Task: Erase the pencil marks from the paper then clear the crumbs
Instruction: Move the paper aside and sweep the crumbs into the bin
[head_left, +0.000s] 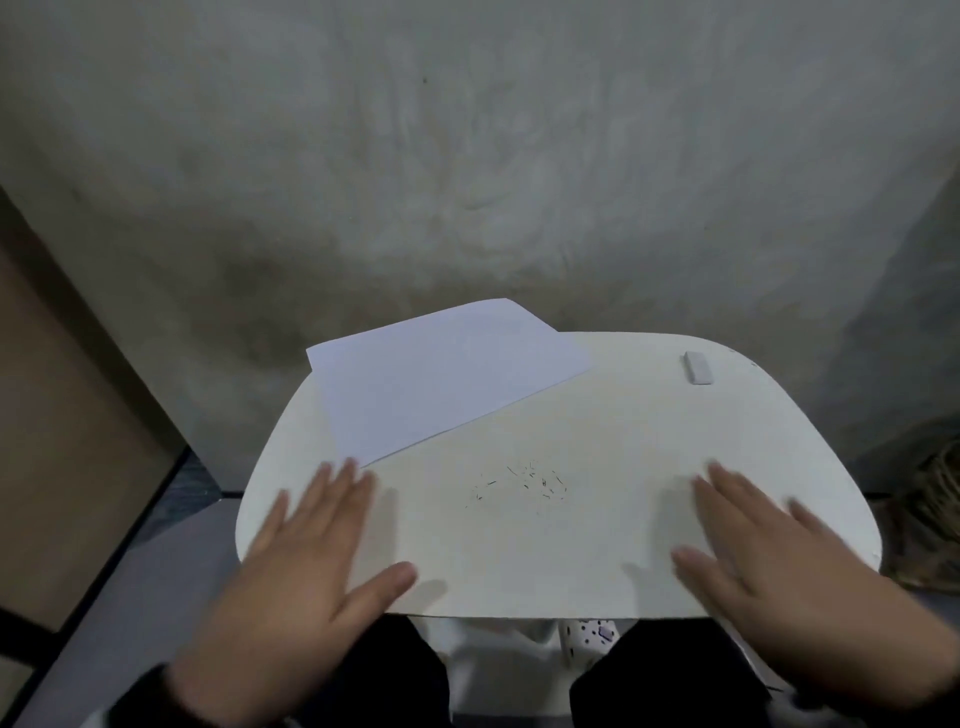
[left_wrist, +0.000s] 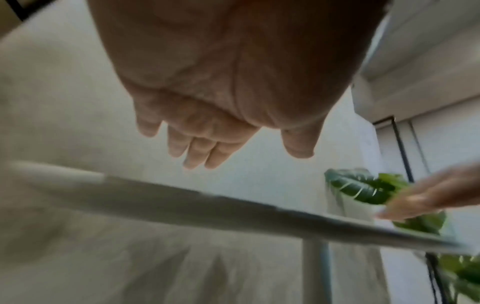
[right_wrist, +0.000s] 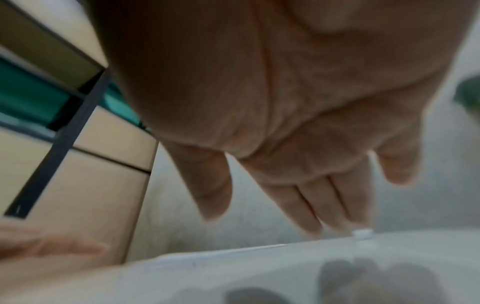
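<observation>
Paper (head_left: 441, 379) — white sheet, flat, table's far left, overhanging. Eraser (head_left: 697, 367) — white block, far right. Crumbs (head_left: 519, 483) — dark, scattered mid-table.

Head view looks down on the table (head_left: 597, 545); wrist views, close beneath each palm, share its edge.

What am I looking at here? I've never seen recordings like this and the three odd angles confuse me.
No machine: a person wears three cameras. The head view looks down at a small white table. The left hand and right hand are spread open with straight fingers, holding nothing. The other two pictures come from wrist cameras looking along each palm: left hand, right hand. On the table lie a sheet of paper, an eraser and dark eraser crumbs between the hands.
</observation>
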